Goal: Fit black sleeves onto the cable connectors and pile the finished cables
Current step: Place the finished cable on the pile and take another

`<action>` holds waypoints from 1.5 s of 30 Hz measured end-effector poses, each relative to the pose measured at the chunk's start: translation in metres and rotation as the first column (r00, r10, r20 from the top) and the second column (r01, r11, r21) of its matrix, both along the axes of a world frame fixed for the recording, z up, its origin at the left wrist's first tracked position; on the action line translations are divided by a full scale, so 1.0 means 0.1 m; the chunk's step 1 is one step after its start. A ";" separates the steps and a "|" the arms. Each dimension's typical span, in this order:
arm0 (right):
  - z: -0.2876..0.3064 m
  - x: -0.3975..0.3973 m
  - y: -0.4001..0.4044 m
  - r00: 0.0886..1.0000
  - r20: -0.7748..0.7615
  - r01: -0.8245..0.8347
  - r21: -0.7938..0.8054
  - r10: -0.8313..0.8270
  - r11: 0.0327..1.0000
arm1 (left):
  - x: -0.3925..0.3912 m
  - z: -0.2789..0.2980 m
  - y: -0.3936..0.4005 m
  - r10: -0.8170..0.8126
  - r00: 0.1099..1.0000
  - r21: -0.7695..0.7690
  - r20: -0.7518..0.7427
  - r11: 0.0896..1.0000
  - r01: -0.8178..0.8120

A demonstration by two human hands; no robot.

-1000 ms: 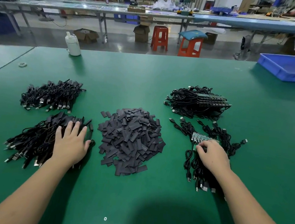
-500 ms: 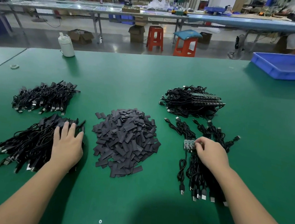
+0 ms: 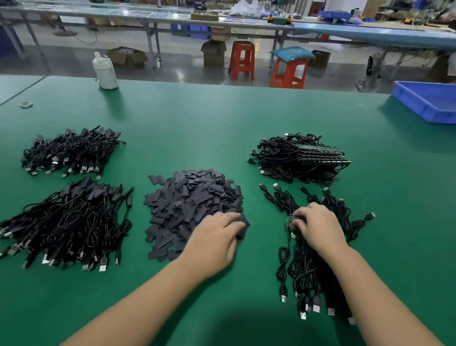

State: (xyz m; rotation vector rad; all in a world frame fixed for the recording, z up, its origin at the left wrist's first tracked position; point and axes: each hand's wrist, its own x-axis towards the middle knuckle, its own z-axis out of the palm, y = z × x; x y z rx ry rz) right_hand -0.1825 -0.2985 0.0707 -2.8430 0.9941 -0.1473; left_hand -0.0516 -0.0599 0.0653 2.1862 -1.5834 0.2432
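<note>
Sleeves [image 3: 191, 205] lie heaped mid-bench; left hand [image 3: 215, 240] reaches their four-o'clock edge, fingers curled on one. Right hand [image 3: 318, 227] pinches a connector in the unfinished cables [image 3: 312, 263] at three o'clock. Next, probably: bring both together.

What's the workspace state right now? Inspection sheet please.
Surface: green table.
Job's things: sleeve pile at centre; sleeved cable piles on the left.
Clutter: white bottle, blue tray.
Hands: left hand on the sleeves, grip unclear; right hand pinching a connector board.
Cables: unsleeved bundles on the right.
Surroundings: orange stools, benches behind.
</note>
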 end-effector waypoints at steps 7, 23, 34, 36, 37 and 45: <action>0.27 -0.08 0.11 0.966 0.245 -0.140 0.218 0.085 0.966 | -0.38 0.07 -0.69 0.139 0.706 0.092 -0.695 0.990 -0.104; 0.21 -0.06 0.29 0.951 0.308 -0.061 0.148 0.013 0.987 | -0.65 0.12 -1.04 0.323 0.839 0.054 -0.438 0.941 -0.334; 0.21 0.00 0.55 0.896 0.435 -0.240 0.644 -0.090 0.726 | -0.18 0.31 -0.56 0.010 0.510 -0.112 -0.860 0.972 -0.208; 0.19 0.12 0.78 0.876 0.454 -0.335 0.814 -0.160 0.474 | -0.10 0.34 -0.47 -0.001 0.438 -0.131 -0.899 0.955 -0.267; 0.15 0.17 0.86 0.866 0.468 -0.354 0.821 -0.175 0.447 | -0.05 0.34 -0.41 0.005 0.403 -0.127 -0.915 0.946 -0.300; -0.16 0.38 1.15 0.868 0.401 -0.231 0.849 -0.294 0.476 | 0.45 0.16 0.12 0.278 0.766 0.091 -0.580 0.956 -0.278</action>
